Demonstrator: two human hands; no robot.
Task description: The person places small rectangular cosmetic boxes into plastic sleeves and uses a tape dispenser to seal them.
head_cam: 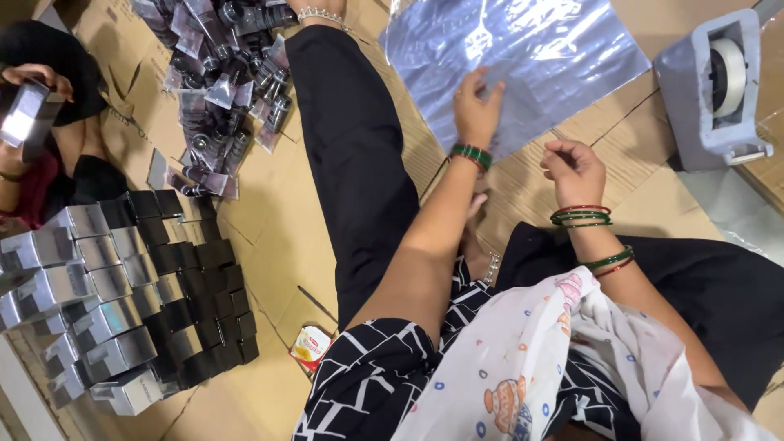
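I sit on flattened cardboard with one black-trousered leg stretched out. My left hand (476,104), with a green bangle at the wrist, rests on the near edge of a stack of clear shiny plastic bags (531,57) and pinches it. My right hand (574,170), wearing several red and green bangles, hovers just below the bags with fingers curled; it seems to hold nothing.
A grey tape dispenser (719,90) stands at the right. A pile of small wrapped bottles (229,82) lies at the top left. Rows of silver and black boxes (122,302) are stacked at the left, where another person (41,106) holds a box. A small red-and-white packet (310,345) lies by my knee.
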